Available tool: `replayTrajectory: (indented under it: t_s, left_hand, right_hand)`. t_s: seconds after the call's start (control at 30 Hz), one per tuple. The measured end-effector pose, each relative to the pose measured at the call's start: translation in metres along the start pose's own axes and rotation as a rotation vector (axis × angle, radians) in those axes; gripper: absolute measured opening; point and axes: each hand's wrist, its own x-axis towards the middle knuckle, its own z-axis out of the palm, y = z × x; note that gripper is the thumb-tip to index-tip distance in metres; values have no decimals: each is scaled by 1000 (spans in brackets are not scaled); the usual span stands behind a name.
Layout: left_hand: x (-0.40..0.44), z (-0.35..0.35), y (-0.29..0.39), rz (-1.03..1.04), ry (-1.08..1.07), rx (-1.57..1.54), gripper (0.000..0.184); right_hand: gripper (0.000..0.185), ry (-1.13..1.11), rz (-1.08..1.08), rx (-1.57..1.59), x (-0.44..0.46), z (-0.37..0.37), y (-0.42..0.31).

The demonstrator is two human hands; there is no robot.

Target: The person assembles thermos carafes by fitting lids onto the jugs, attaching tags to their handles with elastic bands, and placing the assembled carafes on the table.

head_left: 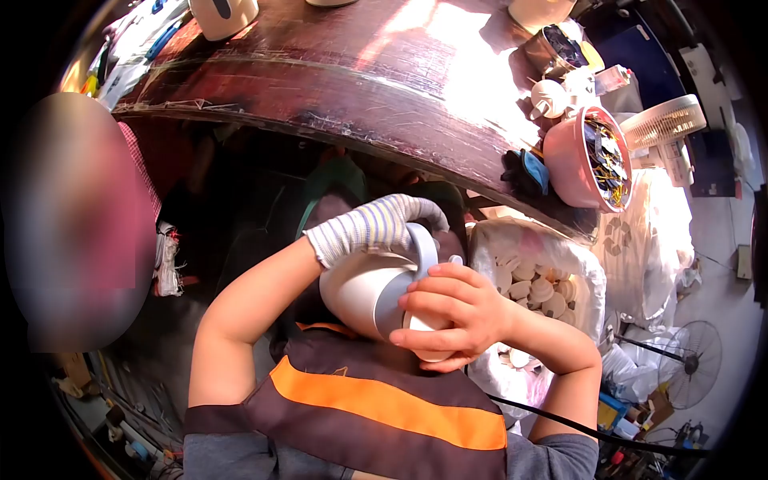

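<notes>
A white kettle (350, 290) with a grey rim and grey handle (425, 250) lies tilted on its side across my lap. My left hand (374, 226), in a striped knit glove, is closed at the handle, its fingers curled over the upper side; the fingertips are partly hidden. Bare fingers of my right hand (458, 310) wrap a round white lid (426, 340) against the kettle's grey-rimmed end. Whether the lid is seated in the rim I cannot tell.
A bag-lined box (596, 276) of round white parts stands at my right. On the worn table (336, 92) are a pink bucket (566, 156) of small wired parts, a dark blue glove (530, 172) and white pots. Another person is at the left; a fan (690, 365) stands right.
</notes>
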Motion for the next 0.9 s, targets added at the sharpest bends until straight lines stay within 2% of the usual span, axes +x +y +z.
replayTrajectory:
  t_s: [0.03,0.1,0.17,0.23,0.27,0.3,0.37,0.43,0.47,0.53,0.57,0.63,0.67,0.7,0.77,0.9]
  left_hand:
    - [-1,5,1,-40,41,27,38]
    - [-6,5,1,-122,160,138,29]
    - [-14,-4,-14,-196,340,271,32]
    - [-30,2,8,-328,461,278,25]
    - [-36,15,29,-405,396,195,25]
    - [-43,36,36,-232,341,360,26]
    - [-51,84,35,-66,207,679,39]
    - [-48,74,46,-265,137,694,40]
    - [-48,63,48,-215,292,695,37]
    - [-50,33,30,-146,619,632,30]
    - [-51,16,26,-190,633,240,28]
    - [-50,-5,4,-10,568,34,23]
    - [-49,-7,-4,16,497,-68,16]
    - [-49,-4,1,37,443,61,14]
    - [-47,4,12,18,376,57,14]
    - [-50,8,13,-104,450,63,15]
  right_hand:
    - [46,3,-17,1,-2,2,0]
    - [47,25,99,69,-9,0,8]
    - [52,58,237,42,-24,2,25]
    - [55,182,570,43,-47,14,38]
    - [58,198,816,104,-58,16,48]
    - [60,242,1169,305,-73,24,62]
    - [62,199,1367,488,-88,31,89]
    - [62,196,1326,497,-79,21,86]
    - [63,200,1307,517,-75,18,76]
    - [76,115,1065,407,-60,2,50]
    - [81,72,930,319,-50,-5,32]
    - [86,-47,639,180,-32,-9,7]
    - [82,-52,475,128,-20,-8,-2]
    - [79,-55,314,71,-11,-5,-8]
    - [70,-40,142,27,-5,6,-12]
    - [63,-71,107,-57,4,4,-15]
